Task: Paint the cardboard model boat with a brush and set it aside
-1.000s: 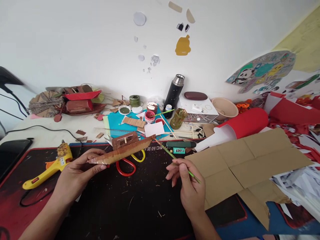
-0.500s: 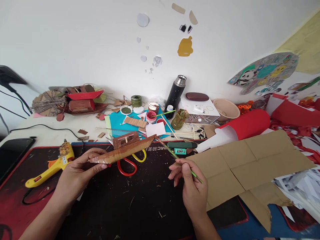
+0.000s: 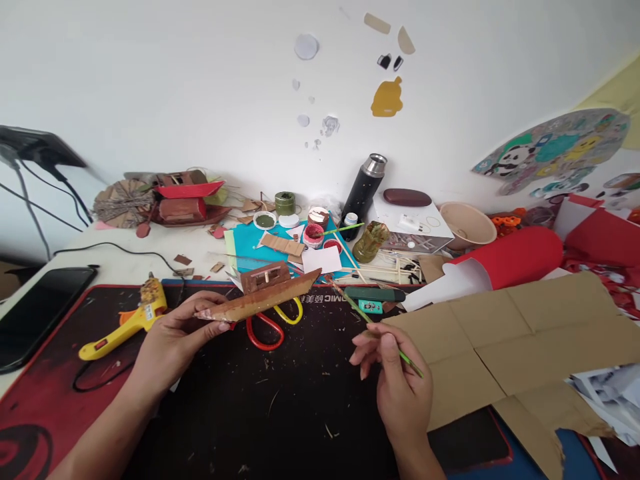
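While the left hand [image 3: 175, 340] pinches the small brown boat model [image 3: 267, 303] at its near end, the right hand [image 3: 400, 373] holds a green-handled brush [image 3: 356, 310] between thumb and fingers, so that both grips are closed around something. The boat is up in front of the body, above the dark mat [image 3: 300, 420] on the table [image 3: 115, 240]. Its long axis runs from the left grip away to the right and slightly upward, with one long side of the hull turned toward the viewer and the little cabin [image 3: 265, 277] along the far edge. The pointed end is therefore the part farthest from the left hand and nearest to the right one. The brush slopes the opposite way: its handle end passes out beyond the right hand, and its bristle end leans up and left, so the two long shapes meet almost like a shallow roof. The bristles appear just beside the boat's tip, with a narrow gap showing; whether they are level with it in depth, I cannot tell. Below the hull, a red scissor handle [image 3: 265, 347] and a yellow handle [image 3: 295, 321] lie on the mat, well apart from the right hand.
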The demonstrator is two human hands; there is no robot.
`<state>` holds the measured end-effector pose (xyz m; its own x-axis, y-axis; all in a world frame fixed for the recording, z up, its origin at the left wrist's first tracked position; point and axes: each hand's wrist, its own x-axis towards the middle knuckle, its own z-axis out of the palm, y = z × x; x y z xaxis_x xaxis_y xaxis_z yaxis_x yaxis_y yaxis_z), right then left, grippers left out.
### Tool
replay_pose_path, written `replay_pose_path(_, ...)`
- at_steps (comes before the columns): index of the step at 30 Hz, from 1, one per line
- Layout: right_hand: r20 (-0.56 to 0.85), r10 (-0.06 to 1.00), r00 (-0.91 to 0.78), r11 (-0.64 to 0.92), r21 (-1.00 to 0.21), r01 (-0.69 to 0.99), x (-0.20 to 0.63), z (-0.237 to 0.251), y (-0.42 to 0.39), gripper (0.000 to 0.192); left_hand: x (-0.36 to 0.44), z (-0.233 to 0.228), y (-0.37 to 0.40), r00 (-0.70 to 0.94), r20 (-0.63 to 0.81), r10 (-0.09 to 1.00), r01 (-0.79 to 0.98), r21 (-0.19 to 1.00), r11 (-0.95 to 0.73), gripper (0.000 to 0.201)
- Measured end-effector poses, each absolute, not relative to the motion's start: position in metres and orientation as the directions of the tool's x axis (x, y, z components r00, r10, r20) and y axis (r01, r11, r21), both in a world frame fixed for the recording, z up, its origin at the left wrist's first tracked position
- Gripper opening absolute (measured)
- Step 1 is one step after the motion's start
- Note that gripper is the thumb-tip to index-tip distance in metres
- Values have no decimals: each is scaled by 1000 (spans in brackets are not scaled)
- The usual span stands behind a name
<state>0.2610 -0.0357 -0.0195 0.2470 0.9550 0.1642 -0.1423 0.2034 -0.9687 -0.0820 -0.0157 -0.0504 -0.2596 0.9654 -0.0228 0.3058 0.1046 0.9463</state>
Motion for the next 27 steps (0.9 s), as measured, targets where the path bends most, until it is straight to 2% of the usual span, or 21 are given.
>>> replay_pose_path(3,212,967,142,234,-959,-162,257,-13,-43,21,-79,-47,-16,-236,10,972,319,945,68,57)
replay_pose_path(7,289,954,-76,278,-952,-131,243,-4,-52,23,-76,-46,-17,-232,53,971,328,944,27,56)
replay_pose_path(13,439,823,-359,452,-890,-52,218,10,-49,28,-73,-51,-19,-225,165,960,364,928,-74,50)
replay_pose_path(16,497,764,-412,533,-846,-33,208,12,-46,29,-71,-50,-20,-203,209,956,373,920,-122,44)
replay_pose_path(20,519,727,-449,564,-825,-40,199,9,-45,29,-68,-48,-20,-183,248,951,383,909,-164,34)
replay_pose_path(27,480,745,-464,528,-849,-30,197,6,-47,27,-67,-43,-21,-178,243,953,393,906,-158,29)
